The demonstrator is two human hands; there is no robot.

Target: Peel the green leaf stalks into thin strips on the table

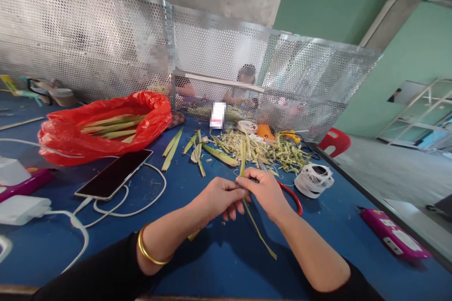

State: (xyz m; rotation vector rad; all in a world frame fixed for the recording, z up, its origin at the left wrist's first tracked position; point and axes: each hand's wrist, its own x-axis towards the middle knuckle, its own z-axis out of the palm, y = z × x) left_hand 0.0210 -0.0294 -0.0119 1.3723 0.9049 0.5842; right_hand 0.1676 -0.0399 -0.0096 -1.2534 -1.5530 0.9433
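My left hand [224, 195] and my right hand [263, 190] meet over the blue table, fingertips pinched together. Between them they grip a narrow yellow-green leaf strip [242, 157]. Its broader end points away from me, and a thin tail hangs down toward the table's near side. The exact finger hold is partly hidden where the hands overlap. Just beyond my right hand lie scissors with red handles [294, 197], partly covered by that hand. Ahead of both hands is a heap of pale and green leaf trimmings [243, 143], with several loose leaf pieces [173, 149] to its left.
A red plastic bag [56, 138] with long leaf strips stands at left, behind a cabled phone [115, 174]. White tape rolls [313, 181] and a magenta power strip [393, 233] lie at right. A perforated metal screen [219, 42] borders the far side; people sit behind it.
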